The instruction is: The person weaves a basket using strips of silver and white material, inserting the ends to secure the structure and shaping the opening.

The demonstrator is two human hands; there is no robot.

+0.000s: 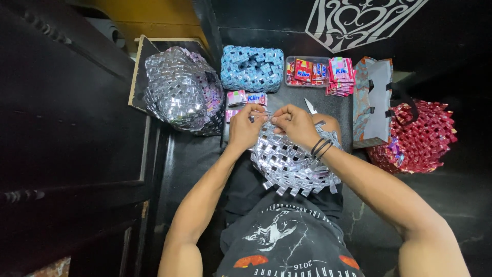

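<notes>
silver woven mat (292, 164) – both hands pinch top edge

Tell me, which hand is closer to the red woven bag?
Right. The right hand is over the silver woven piece, on the side toward the red woven bag; the left hand sits beside it, farther away.

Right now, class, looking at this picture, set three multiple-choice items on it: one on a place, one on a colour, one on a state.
1. Where does the woven silver piece rest?
A on the person's lap
B inside the paper bag
C on a shelf

2. What colour is the woven basket on the far right?
A green
B red
C white

3. What are the left hand and right hand doing?
A resting apart
B holding scissors
C pinching the piece's top edge together

Answers: 1 A, it lies over the thighs. 2 B, its weave is red. 3 C, both sets of fingertips meet on the edge.
</notes>
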